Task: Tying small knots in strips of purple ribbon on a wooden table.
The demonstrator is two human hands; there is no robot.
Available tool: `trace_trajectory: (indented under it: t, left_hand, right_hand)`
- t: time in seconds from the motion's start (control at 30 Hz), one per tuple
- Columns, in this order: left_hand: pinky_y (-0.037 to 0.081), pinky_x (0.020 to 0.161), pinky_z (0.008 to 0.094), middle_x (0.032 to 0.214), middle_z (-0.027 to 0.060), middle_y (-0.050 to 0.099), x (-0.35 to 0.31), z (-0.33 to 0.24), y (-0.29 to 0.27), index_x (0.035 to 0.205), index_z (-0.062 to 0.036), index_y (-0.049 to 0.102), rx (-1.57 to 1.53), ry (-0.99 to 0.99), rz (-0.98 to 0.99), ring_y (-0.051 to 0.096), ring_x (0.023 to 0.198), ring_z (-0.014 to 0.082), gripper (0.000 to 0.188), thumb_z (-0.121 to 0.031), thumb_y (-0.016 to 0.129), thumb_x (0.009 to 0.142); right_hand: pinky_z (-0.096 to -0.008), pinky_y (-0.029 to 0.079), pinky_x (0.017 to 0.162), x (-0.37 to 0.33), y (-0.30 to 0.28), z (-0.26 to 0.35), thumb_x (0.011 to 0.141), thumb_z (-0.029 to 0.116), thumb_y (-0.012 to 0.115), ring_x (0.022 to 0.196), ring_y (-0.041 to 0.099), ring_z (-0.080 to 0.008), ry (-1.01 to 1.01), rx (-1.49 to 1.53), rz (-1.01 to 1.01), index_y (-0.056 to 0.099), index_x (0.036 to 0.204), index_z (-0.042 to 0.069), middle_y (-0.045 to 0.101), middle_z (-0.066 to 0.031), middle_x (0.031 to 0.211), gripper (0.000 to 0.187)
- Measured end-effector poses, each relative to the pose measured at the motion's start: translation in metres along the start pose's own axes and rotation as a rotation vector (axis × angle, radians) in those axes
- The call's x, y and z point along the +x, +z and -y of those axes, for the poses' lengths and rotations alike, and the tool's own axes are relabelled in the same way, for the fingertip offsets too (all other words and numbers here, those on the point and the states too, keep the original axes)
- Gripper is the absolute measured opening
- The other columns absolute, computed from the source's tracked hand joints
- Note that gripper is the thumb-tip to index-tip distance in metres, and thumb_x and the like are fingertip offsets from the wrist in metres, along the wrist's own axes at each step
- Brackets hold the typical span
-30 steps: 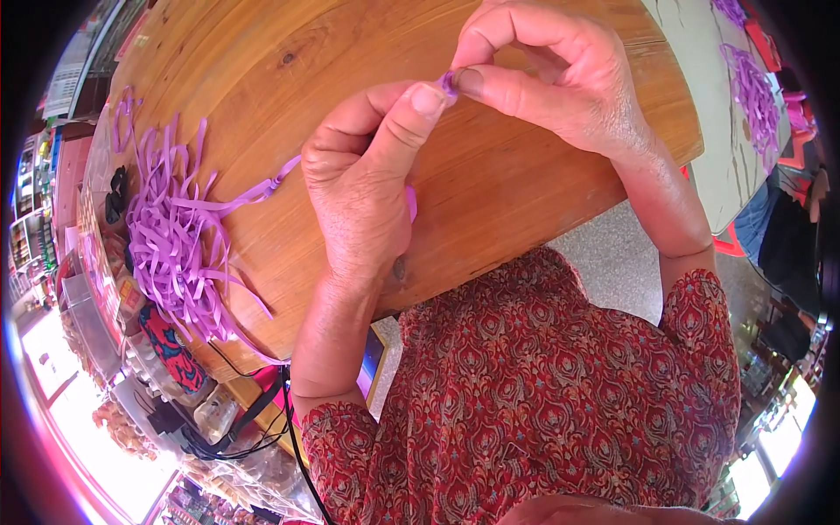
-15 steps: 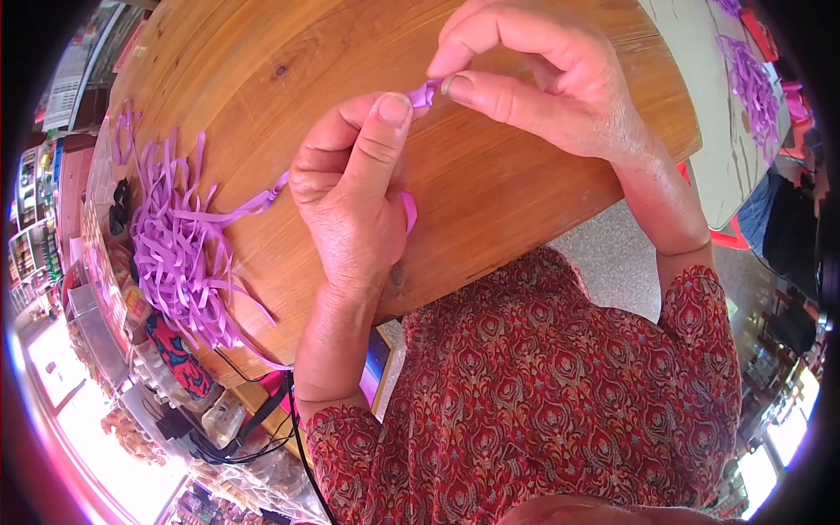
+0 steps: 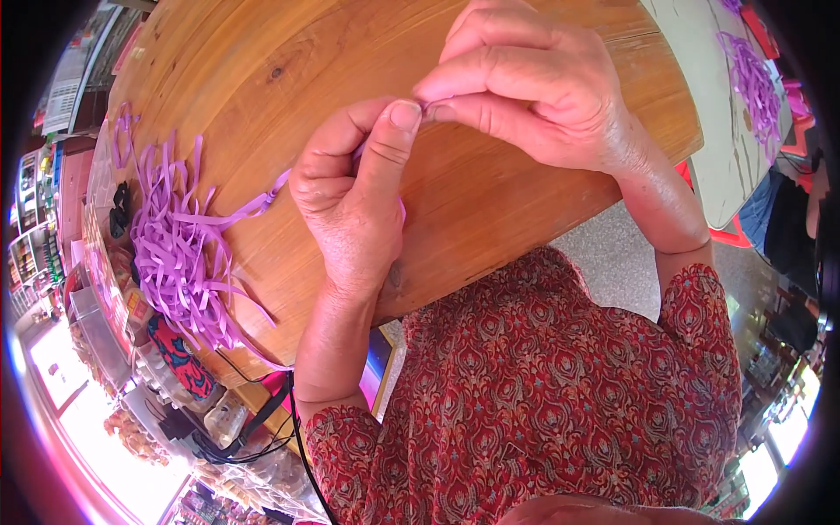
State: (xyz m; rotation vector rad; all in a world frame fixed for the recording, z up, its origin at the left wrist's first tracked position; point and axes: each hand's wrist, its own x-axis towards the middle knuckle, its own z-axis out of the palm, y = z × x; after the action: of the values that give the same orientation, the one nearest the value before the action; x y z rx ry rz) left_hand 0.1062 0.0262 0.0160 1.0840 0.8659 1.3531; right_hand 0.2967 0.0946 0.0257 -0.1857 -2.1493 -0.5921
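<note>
Over the wooden table (image 3: 490, 206), my left hand (image 3: 354, 188) pinches a purple ribbon (image 3: 273, 191) between thumb and curled fingers. One stretch of that ribbon runs from behind the hand to the left, toward a tangled heap of purple ribbons (image 3: 179, 262). My right hand (image 3: 542, 92) is closed too, its thumb and forefinger pinching the ribbon right beside my left thumb. Only a thin purple bit shows between the two sets of fingertips. The part inside my left fist is hidden.
Along the table's left edge lie a red-and-blue patterned pouch (image 3: 181, 357), a clear plastic box (image 3: 94, 328) and black cables (image 3: 223, 451). At the right, a pale table (image 3: 700, 96) carries another bunch of purple ribbons (image 3: 752, 92). Red stools stand beneath it.
My right hand has moved slightly left and down, its fingertips closing onto the ribbon at my left thumb. The folded purple piece seen between them is now mostly covered.
</note>
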Motion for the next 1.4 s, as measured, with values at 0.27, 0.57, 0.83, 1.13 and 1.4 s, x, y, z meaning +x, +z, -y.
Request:
trace_trajectory:
  t: [0.27, 0.57, 0.83, 1.13, 1.4]
  left_hand:
    - [0.043, 0.069, 0.0176, 0.081, 0.0050, 0.065, 0.001, -0.005, -0.002, 0.088, 0.0025, 0.064, 0.060, 0.059, -0.052, 0.056, 0.073, 0.0059, 0.006, -0.002, 0.062, 0.085]
    - [0.042, 0.066, 0.0162, 0.078, 0.0012, 0.063, 0.002, -0.005, -0.008, 0.089, 0.0020, 0.064, 0.025, 0.062, -0.065, 0.053, 0.071, 0.0040, 0.006, -0.002, 0.063, 0.084]
    - [0.038, 0.057, 0.0147, 0.074, -0.0024, 0.060, 0.000, -0.006, 0.001, 0.084, 0.0012, 0.065, 0.145, 0.079, -0.039, 0.048, 0.065, 0.0017, 0.002, 0.001, 0.063, 0.083]
    - [0.035, 0.053, 0.0150, 0.065, -0.0051, 0.055, 0.021, -0.031, -0.021, 0.079, 0.0008, 0.064, -0.049, 0.116, -0.196, 0.044, 0.059, 0.0004, 0.004, -0.002, 0.064, 0.083]
    - [0.040, 0.060, 0.0145, 0.074, -0.0008, 0.062, 0.013, -0.023, -0.017, 0.082, 0.0006, 0.065, -0.063, 0.083, -0.108, 0.050, 0.065, 0.0013, 0.005, -0.002, 0.062, 0.085]
  right_hand:
    - [-0.0317, 0.043, 0.061, 0.000, 0.006, 0.000, 0.073, 0.005, 0.070, 0.072, 0.058, -0.0207, 0.122, 0.233, -0.201, 0.065, 0.086, 0.007, 0.060, -0.0042, 0.079, 0.014]
    - [-0.0343, 0.044, 0.073, 0.036, -0.033, 0.024, 0.074, 0.018, 0.072, 0.089, 0.056, -0.0226, 0.846, 0.610, 0.154, 0.064, 0.103, 0.007, 0.060, -0.0052, 0.094, 0.032]
    - [-0.0316, 0.043, 0.071, 0.018, -0.011, 0.016, 0.074, 0.008, 0.069, 0.083, 0.056, -0.0200, 0.236, 0.107, 0.112, 0.063, 0.089, 0.003, 0.058, -0.0050, 0.085, 0.018]
    - [-0.0310, 0.044, 0.069, 0.002, -0.039, 0.019, 0.069, -0.005, 0.067, 0.079, 0.055, -0.0236, 0.604, 0.203, 0.299, 0.063, 0.080, -0.001, 0.056, -0.0081, 0.078, 0.012]
    - [-0.0252, 0.047, 0.064, 0.004, -0.037, 0.010, 0.072, -0.002, 0.069, 0.077, 0.058, -0.0186, 0.791, 0.259, 0.105, 0.066, 0.090, 0.002, 0.060, -0.0078, 0.083, 0.018]
